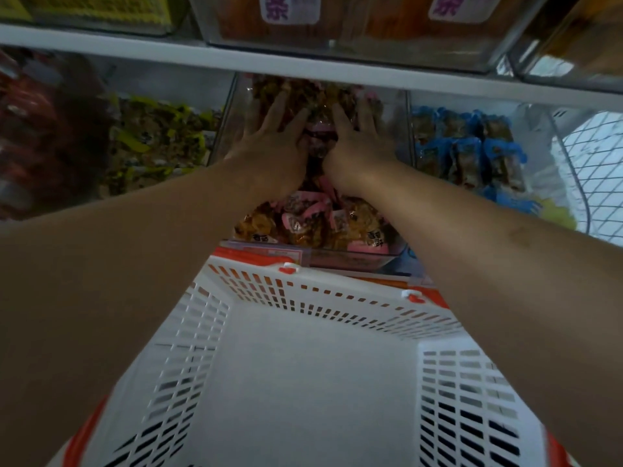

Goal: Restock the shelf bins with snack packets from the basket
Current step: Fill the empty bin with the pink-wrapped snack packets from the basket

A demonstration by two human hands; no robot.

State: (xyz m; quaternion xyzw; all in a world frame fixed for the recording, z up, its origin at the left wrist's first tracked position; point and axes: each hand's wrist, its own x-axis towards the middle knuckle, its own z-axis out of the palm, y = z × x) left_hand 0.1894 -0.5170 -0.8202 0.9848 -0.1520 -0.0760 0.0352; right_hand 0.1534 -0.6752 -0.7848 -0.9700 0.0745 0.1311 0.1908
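Now your left hand (pixel 269 129) and right hand (pixel 360 136) both lie palm-down on the pink-labelled snack packets (pixel 313 220) heaped in the clear middle bin (pixel 403 129); the fingers of each hand are spread and nearly straight, pressing rather than pinching. Whether any fingertip curls round a packet at the back of that bin cannot be told, as the shelf edge (pixel 303 65) shades them. Just in front of the bin, touching its price rail, stands the white basket (pixel 303 288), whose visible floor shows no packets. To the left of the bin sits a bin of green-labelled packets (pixel 158 139), to the right one of blue packets (pixel 468 153). Judged step: levelling the heap. Press evenly with flat palms, push the packets rearward under the shelf, and keep the front layer below the bin lip so that none spill into the basket.
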